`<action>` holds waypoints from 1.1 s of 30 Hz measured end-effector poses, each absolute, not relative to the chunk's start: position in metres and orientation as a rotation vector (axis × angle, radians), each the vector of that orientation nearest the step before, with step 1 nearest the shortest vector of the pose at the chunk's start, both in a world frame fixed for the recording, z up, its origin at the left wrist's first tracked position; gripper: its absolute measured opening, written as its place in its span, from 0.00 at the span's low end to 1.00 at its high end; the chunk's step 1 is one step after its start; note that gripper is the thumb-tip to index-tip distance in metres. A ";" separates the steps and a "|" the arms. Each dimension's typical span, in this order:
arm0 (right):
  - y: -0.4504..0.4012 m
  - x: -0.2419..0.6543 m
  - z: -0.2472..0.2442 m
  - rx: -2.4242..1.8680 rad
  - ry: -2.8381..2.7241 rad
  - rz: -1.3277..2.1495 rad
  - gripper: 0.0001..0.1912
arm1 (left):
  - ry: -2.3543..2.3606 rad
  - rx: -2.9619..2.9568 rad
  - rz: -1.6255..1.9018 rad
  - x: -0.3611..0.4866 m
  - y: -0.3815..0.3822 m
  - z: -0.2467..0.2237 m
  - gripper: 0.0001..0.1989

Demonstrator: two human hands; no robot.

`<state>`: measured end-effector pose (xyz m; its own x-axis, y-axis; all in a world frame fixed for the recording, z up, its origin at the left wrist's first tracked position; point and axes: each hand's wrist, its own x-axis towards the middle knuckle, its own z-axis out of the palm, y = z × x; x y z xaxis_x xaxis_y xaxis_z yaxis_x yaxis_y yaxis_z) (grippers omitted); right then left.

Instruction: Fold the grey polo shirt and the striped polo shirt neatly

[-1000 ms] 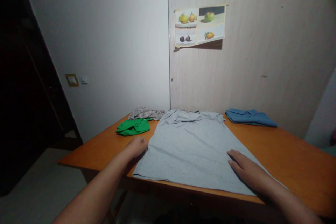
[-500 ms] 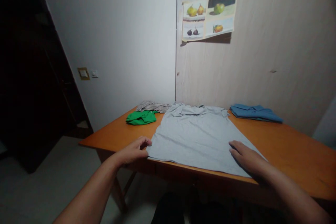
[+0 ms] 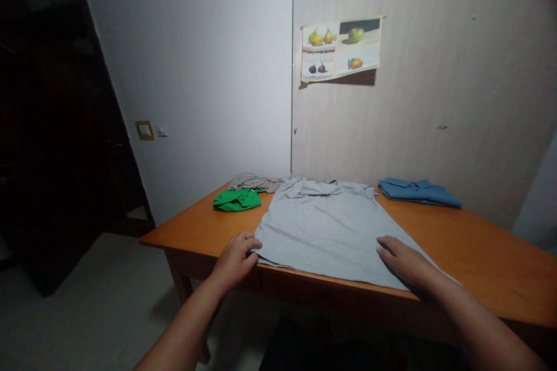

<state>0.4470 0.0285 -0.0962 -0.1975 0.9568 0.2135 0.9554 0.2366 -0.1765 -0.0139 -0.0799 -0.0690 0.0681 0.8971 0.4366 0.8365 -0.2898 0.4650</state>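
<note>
A light grey shirt lies spread flat on the table, its collar toward the wall and its hem along the near edge. At the hem's left corner is my left hand, fingers bent and touching the cloth, with thumb and forefinger apart. My right hand rests palm down on the right side of the shirt near the hem, its fingers stretched out. Some small wrinkles run across the fabric.
The orange wooden table stands against the wall. Back left lie a crumpled green garment and a striped garment. A folded blue shirt is at the back right. A fruit picture sheet hangs on the wall.
My left hand has shifted a little to the right along with the shirt's left corner. My right hand stays nearly in place on the shirt. The camera view has tilted up slightly.
</note>
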 end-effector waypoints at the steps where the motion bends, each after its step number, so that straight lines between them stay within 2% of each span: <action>1: 0.029 0.447 -0.097 -1.782 -2.236 0.013 0.30 | 1.858 2.225 1.070 -0.011 -0.081 -0.071 0.12; 7: 0.036 0.452 -0.100 -1.792 -2.243 0.073 0.31 | 2.284 1.962 1.370 -0.004 -0.087 -0.082 0.11; 15: 0.023 0.437 -0.087 -1.806 -2.253 -0.001 0.33 | 2.461 2.079 1.198 -0.007 -0.092 -0.090 0.16; 21: 0.003 0.422 -0.083 -1.814 -2.272 0.066 0.31 | 2.479 2.219 1.014 -0.011 -0.095 -0.088 0.13; 24: -0.007 0.417 -0.074 -1.759 -2.227 0.061 0.29 | 2.456 2.239 1.001 -0.016 -0.093 -0.090 0.12; 28: -0.029 0.396 -0.066 -1.518 -2.173 0.062 0.20 | 2.362 2.279 1.041 -0.023 -0.091 -0.091 0.11; 33: -0.054 0.368 -0.072 -1.367 -2.196 -0.052 0.14 | 2.313 2.295 1.085 -0.032 -0.086 -0.094 0.11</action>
<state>0.3683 -0.0537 -0.0725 -0.3339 0.8192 0.4663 0.8405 0.4827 -0.2461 -0.0324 -0.0864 -0.0937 -0.0833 0.7898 0.6077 0.9721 -0.0698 0.2239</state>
